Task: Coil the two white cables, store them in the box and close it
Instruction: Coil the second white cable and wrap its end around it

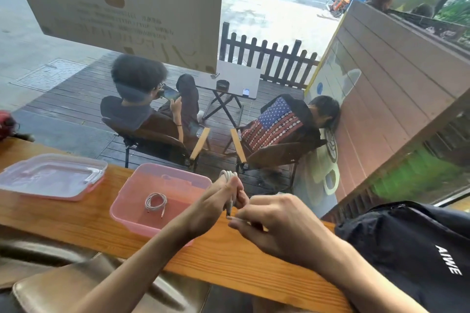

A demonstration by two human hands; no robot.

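Note:
A pink translucent box [132,193] stands open on the wooden counter, and one coiled white cable [155,201] lies on its floor. Just right of the box, my left hand [216,203] grips a second white cable [229,175]; its loops stick out above my fingers. My right hand [277,223] is close against the left one and pinches the cable's loose end at about counter height. The box's clear lid [50,175] with a pink rim lies flat on the counter to the left, apart from the box.
The narrow wooden counter [76,221] runs along a window; its near edge slopes down to the right. A black bag [417,251] sits at the right end. A brown leather seat [101,287] is below the counter. Two people sit in chairs outside the glass.

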